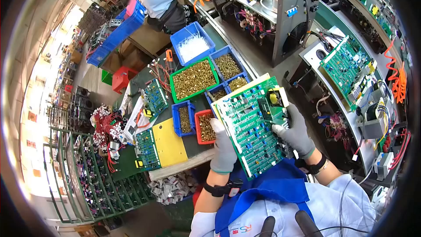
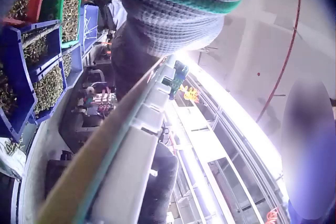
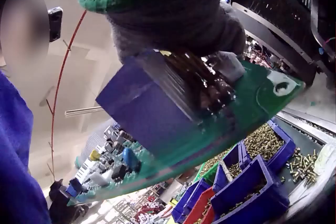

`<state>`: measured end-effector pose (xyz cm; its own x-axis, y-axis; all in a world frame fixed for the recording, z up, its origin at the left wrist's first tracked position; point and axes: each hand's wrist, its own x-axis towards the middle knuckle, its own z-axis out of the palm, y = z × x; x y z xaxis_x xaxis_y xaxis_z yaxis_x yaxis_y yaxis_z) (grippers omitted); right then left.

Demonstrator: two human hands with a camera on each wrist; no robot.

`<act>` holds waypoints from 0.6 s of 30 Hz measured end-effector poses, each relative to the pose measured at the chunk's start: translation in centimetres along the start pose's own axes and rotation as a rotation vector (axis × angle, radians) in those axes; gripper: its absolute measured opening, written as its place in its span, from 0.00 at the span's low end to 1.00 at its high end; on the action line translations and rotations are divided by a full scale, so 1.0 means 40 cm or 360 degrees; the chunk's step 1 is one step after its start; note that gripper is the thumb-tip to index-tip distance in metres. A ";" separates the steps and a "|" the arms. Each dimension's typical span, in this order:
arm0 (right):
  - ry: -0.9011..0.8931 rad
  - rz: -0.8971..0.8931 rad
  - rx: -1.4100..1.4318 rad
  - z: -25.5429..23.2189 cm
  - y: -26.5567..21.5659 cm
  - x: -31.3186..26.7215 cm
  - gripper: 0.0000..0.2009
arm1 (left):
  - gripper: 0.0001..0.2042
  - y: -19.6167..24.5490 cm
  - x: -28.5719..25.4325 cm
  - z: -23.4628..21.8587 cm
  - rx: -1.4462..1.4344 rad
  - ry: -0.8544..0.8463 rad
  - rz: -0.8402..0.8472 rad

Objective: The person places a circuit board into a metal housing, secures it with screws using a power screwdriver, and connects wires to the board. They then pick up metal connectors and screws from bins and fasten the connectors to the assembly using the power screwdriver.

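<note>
A green circuit board (image 1: 252,136) packed with small components is held up, tilted, in front of the person's chest. A pale yellow sheet (image 1: 228,98) shows behind its upper edges. The gloved left hand (image 1: 224,147) grips the board's left edge, thumb on the near side. At the right edge the gloved right hand (image 1: 298,131) holds it, with the thumb by the dark parts there. In the right wrist view a square, dark heat sink (image 3: 149,103) stands on the board under that glove. The left wrist view looks along a white connector strip (image 2: 128,169) on the board's edge.
Beyond the board stand a green bin (image 1: 195,80) of brass fasteners, a red bin (image 1: 205,127) and several blue ones. Another circuit board (image 1: 148,149) lies on the bench beside a yellow sheet (image 1: 170,142). Metal chassis (image 1: 285,26) with wiring stand at right. Another person (image 1: 160,0) stands behind.
</note>
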<state>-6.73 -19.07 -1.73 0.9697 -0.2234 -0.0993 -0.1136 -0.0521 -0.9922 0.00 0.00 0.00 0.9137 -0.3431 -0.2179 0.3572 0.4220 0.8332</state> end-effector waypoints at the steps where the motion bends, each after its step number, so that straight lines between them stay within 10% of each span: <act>1: 0.0081 -0.0084 -0.0037 0.005 0.009 -0.013 0.37 | 0.40 -0.005 -0.009 0.000 -0.0096 -0.0030 -0.0046; 7: 0.0339 -0.0214 -0.0285 -0.035 -0.027 -0.088 0.38 | 0.43 -0.045 0.001 -0.001 -0.0193 -0.0212 -0.0260; 11: 0.0471 -0.0069 -0.0170 -0.015 -0.041 -0.159 0.41 | 0.40 -0.023 0.005 0.013 0.0461 -0.0431 0.0281; 18: 0.0712 0.0168 -0.0519 0.061 -0.079 -0.244 0.40 | 0.33 -0.041 0.030 -0.023 -0.0433 -0.0674 -0.0224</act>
<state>-15.29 -14.34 2.19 0.7711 -0.6311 -0.0841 -0.3348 -0.2895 -0.8967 0.69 -0.32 -2.10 0.7149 -0.6976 -0.0467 0.5597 0.5310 0.6362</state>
